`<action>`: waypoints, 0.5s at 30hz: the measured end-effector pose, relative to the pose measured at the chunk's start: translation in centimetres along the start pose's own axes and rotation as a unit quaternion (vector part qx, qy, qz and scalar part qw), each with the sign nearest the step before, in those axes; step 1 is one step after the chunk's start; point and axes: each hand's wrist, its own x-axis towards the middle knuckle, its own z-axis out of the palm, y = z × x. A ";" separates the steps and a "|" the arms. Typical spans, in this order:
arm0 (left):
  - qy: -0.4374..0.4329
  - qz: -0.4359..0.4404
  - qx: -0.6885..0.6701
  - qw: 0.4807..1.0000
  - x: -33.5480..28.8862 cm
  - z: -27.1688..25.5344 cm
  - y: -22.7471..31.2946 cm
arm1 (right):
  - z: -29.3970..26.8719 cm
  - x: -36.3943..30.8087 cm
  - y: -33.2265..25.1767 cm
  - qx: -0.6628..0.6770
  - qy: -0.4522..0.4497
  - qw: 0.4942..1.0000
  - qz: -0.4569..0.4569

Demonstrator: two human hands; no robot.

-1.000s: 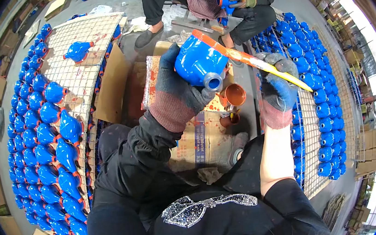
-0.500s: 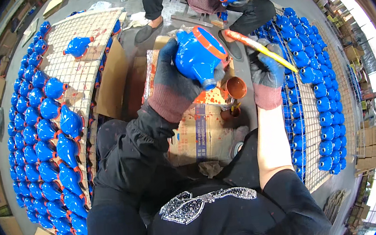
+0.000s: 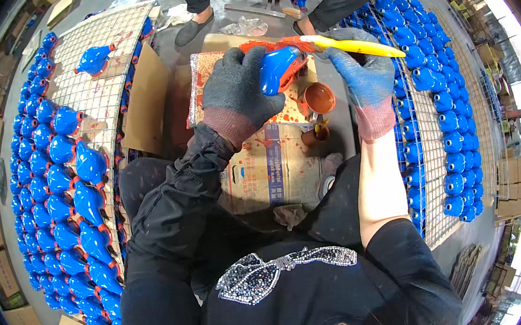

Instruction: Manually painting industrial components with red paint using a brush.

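Observation:
My left hand (image 3: pixel 236 89), in a dark grey work glove, is wrapped round a glossy blue metal housing (image 3: pixel 278 72) with an orange-red painted rim. The housing is tilted, its neck end toward my right hand. My right hand (image 3: pixel 364 77), gloved in blue and grey, grips a paintbrush (image 3: pixel 360 47) by its yellow handle. The brush's red-coated end points left and lies at the far side of the housing; exact contact is hard to make out. Below the housing stands a cup of orange-red paint (image 3: pixel 319 98), with a smaller paint pot (image 3: pixel 315 134) nearer me.
Paint-spattered cardboard (image 3: pixel 255 169) lies between my knees. Wire racks bear rows of blue housings at left (image 3: pixel 45 187) and right (image 3: pixel 452 121). An open carton flap (image 3: pixel 145 105) rises beside the left rack. Opposite me a seated person (image 3: pixel 345 5) holds another blue housing.
My left hand has turned the housing, so its wide opening no longer faces me. The brush has swung from upright-slanting to nearly level, moving left and up to the housing.

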 end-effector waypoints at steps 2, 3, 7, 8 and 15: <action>0.000 0.005 -0.007 1.000 0.0 0.1 0.0 | 0.0 -0.2 -0.1 -0.042 -0.001 0.999 -0.001; 0.000 0.004 -0.007 1.000 0.0 0.0 -0.1 | 0.0 -0.3 -0.2 -0.038 -0.007 0.999 -0.010; -0.036 -0.055 -0.119 0.991 0.7 -0.3 -0.4 | -0.2 -0.6 -0.6 0.003 -0.004 1.000 -0.013; -0.064 -0.098 -0.196 0.973 0.8 -0.4 -0.5 | -0.4 -0.5 -0.8 0.002 -0.005 1.000 -0.015; -0.117 -0.228 -0.556 0.791 0.9 -2.1 -0.4 | -1.6 0.0 0.0 0.114 0.039 0.993 -0.002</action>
